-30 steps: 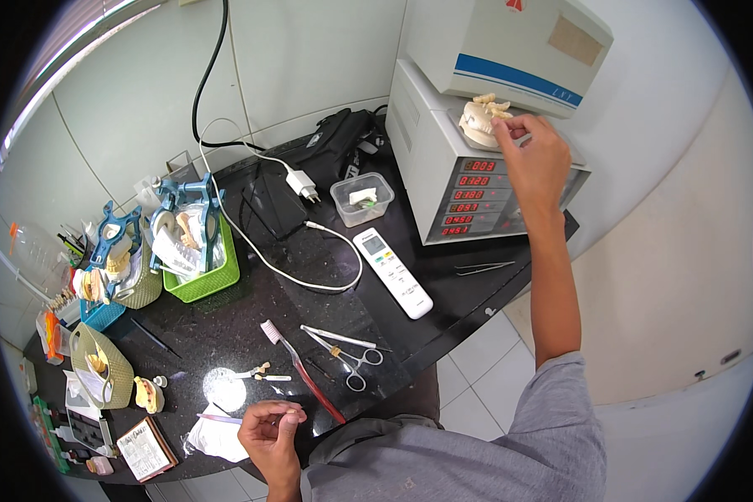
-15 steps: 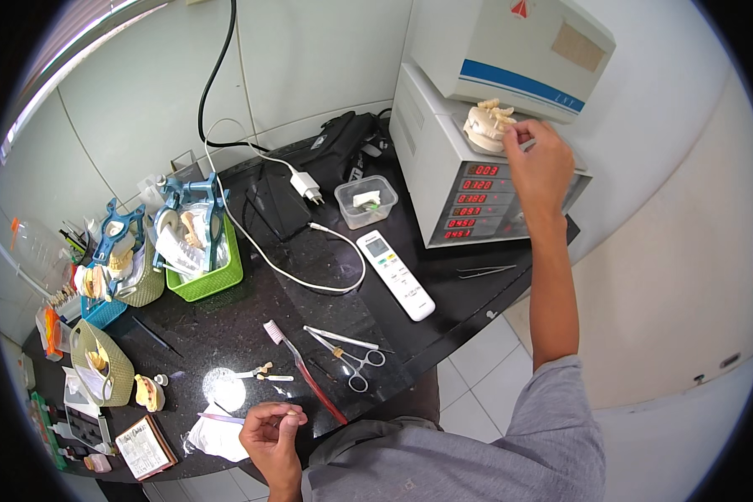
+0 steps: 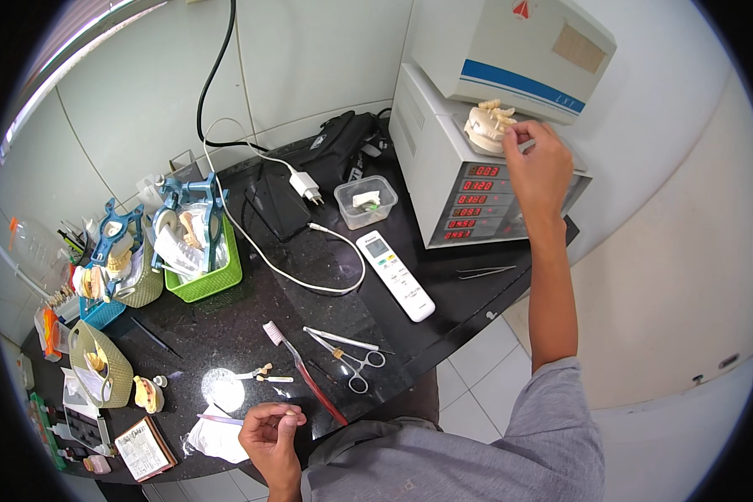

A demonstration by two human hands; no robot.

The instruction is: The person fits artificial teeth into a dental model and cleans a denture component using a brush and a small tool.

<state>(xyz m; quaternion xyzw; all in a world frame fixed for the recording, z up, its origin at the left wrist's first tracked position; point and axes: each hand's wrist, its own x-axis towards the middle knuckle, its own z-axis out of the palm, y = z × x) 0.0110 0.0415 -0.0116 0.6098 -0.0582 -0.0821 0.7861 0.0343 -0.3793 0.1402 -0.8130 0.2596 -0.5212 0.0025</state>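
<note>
My right hand [image 3: 540,164] reaches up to the grey box-shaped machine [image 3: 431,180]. Its thumb and forefinger pinch at the right side of a cream dental model [image 3: 483,134] standing on the machine; whatever is between the fingertips is hidden. Several loose-looking tooth pieces [image 3: 495,107] sit on top of the model. Low in the picture, my left hand [image 3: 269,433] is held near the table edge with its fingers curled. A small cream piece, perhaps a dental crown [image 3: 292,412], shows between thumb and forefinger. The nearest things to it are a white tissue [image 3: 217,437] and a red-handled toothbrush [image 3: 306,372].
Scissor-like clamps [image 3: 358,366], a white remote control [image 3: 396,276], tweezers [image 3: 486,272] and a clear plastic tub [image 3: 366,219] lie on the black table. A white cable [image 3: 286,276] loops across it. Baskets [image 3: 213,289] with dental models and a notebook [image 3: 145,448] fill the left side.
</note>
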